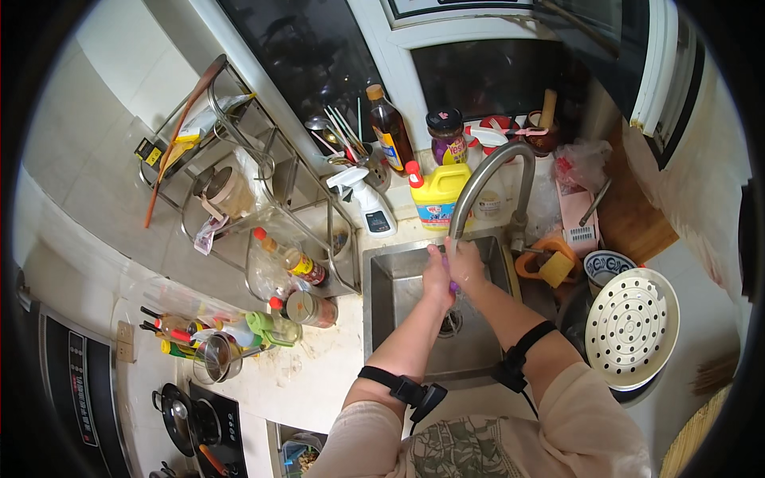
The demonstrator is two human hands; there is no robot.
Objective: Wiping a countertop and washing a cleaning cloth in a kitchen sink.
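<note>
Over the stainless steel sink (397,310), my left hand (437,278) and my right hand (468,264) are pressed together under the curved metal faucet (478,173). Both are closed around a small purple object (454,286). Mostly hidden by my fingers, it shows only in small patches, so its kind cannot be told. Water runs from the spout onto my right hand and falls toward the drain (450,323) below.
Behind the sink stand a yellow jug (441,194), a white spray bottle (369,206) and a dark sauce bottle (389,128). A metal rack (287,209) rises on the left. To the right are a yellow sponge (556,270), a patterned bowl (603,269) and a perforated steamer tray (633,328).
</note>
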